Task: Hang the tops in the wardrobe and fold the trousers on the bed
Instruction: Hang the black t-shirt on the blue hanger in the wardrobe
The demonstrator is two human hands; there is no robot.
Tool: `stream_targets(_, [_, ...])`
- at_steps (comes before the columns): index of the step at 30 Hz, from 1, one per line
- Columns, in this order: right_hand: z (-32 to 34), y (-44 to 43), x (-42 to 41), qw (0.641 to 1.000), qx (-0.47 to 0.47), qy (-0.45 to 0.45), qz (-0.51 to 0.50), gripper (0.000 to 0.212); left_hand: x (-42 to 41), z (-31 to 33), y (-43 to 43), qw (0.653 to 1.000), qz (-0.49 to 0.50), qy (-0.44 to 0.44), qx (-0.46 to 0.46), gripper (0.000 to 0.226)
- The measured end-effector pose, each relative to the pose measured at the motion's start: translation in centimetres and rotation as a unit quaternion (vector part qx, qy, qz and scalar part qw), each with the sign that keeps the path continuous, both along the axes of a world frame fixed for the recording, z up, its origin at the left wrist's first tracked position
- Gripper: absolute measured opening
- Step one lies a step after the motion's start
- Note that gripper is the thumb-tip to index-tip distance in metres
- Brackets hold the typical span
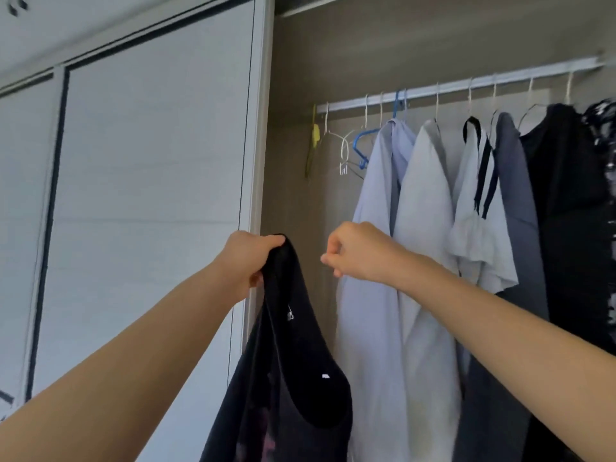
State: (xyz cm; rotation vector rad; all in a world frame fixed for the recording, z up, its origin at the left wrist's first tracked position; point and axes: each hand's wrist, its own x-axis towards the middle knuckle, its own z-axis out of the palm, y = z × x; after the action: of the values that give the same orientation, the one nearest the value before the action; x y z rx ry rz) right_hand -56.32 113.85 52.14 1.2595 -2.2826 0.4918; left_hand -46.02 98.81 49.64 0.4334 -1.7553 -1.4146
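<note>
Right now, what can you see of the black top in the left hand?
The black sleeveless top hangs limp from one shoulder strap, bunched in the grip of the left hand, before the open wardrobe. Thin, soft-looking fabric; wide scooped neckline; small white label inside; faint purplish print lower down. No hanger in it; hem out of view.

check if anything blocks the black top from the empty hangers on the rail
Nothing visible does. The black top hangs from the left hand, with open space up to the white hanger and blue hanger on the rail. The right hand, curled and empty, sits beside that path.
</note>
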Motion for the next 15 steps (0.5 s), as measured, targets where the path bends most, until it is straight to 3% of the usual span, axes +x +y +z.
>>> stream_targets(8, [9.5, -2.8, -3.2, 0.983, -0.095, 0.149, -0.057, 0.021, -4.0, 2.0, 0.2, 0.999, 0.007, 0.027, -0.031, 0.023])
stream_targets(10, [11.3, -3.3, -4.2, 0.977, -0.118, 0.168, -0.054, 0.006, -5.1, 2.7, 0.1, 0.999, 0.006, 0.033, -0.039, 0.023])
stream_targets(15, [15.1, -4.7, -6.4, 0.947, -0.159, 0.259, -0.101, 0.035, -7.7, 4.2, -0.7, 0.997, 0.004, 0.047, -0.055, 0.031])
